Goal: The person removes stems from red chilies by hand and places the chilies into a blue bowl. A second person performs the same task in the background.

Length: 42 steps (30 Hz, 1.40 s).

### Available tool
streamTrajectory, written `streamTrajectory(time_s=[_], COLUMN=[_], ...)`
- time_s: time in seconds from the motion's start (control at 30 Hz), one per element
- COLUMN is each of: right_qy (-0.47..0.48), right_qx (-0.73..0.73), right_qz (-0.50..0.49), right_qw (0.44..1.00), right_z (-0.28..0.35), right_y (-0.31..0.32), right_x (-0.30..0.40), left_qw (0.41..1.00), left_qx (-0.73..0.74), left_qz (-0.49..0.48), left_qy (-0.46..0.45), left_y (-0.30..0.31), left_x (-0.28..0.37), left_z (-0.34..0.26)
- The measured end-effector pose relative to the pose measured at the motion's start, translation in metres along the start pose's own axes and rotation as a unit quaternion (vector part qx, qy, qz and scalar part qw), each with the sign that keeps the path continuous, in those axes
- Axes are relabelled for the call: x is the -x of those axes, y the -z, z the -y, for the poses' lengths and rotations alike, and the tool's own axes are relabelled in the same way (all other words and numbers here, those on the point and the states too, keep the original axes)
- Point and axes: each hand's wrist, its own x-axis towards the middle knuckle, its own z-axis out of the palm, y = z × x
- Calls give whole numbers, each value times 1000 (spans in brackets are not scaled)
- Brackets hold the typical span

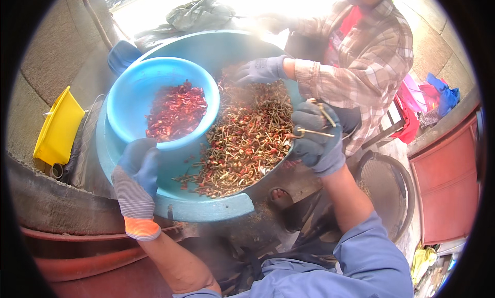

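My left hand (136,178), in a blue-grey coated glove with an orange cuff, is at the near rim of a light blue plastic bowl (164,67). Its fingertips are hard to make out, so whether it grips the rim is unclear. Red dried flakes (180,110), apparently chilli pieces, lie in the bowl. My right hand (319,137), gloved in grey, is closed around a few thin dried stems (315,132) that stick out between the fingers. It is over the right edge of a large blue tub (205,213), beside a heap of chilli-like stems and red bits (247,143).
Across the tub, another person in a plaid shirt (359,69) has a gloved hand (263,69) over the heap. A yellow plastic container (58,127) stands at left. A round sieve-like tray (383,189) and red panel (444,182) are at right. Haze blurs parts of the view.
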Motion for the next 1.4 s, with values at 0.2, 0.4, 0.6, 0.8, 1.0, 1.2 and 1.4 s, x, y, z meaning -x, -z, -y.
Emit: streamTrajectory(time_s=[0.2,0.4,0.6,0.8,1.0,1.2,1.4], right_qy=[275,301,309,307,381,353,321], right_qx=[381,235,374,311,244,277,373], right_qz=[-235,-156,-505,-702,-649,-640,-714], right_qw=[851,911,715,563,612,624,498], right_z=[71,135,162,147,134,144,139], right_y=[3,-15,8,35,23,38,50], right_x=[116,268,418,509,479,491,490], left_qw=[999,998,992,988,993,988,988], left_qx=[-39,-37,-38,-54,-49,-69,-80], left_qz=[10,49,120,146,105,139,128], left_qy=[15,-6,-5,16,0,23,29], left_y=[6,-3,28,25,25,33,33], left_x=[-3,-9,-48,-62,-63,-65,-57], left_z=[-4,-2,60,55,70,60,53])
